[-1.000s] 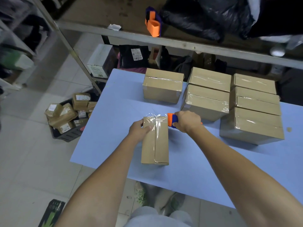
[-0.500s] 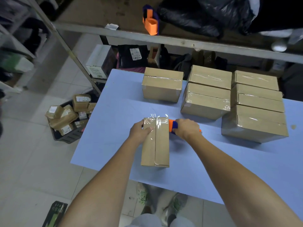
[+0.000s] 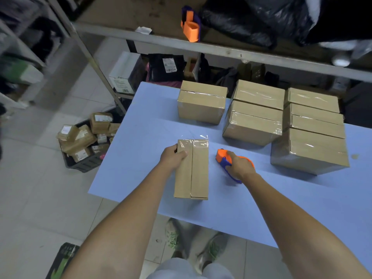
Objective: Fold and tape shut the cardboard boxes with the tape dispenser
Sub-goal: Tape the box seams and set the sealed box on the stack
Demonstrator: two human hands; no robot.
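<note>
Stacked boxes [image 3: 251, 125] wall off far rt; table [image 3: 281, 208] front free.

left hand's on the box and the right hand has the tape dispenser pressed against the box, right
Not quite. In the head view the right hand grips the tape dispenser clear of the box, to its right; the left hand does hold the box.

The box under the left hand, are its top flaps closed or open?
Closed. Both flaps of the box lie flat and meet along the middle seam; clear tape shows at its far end.
</note>
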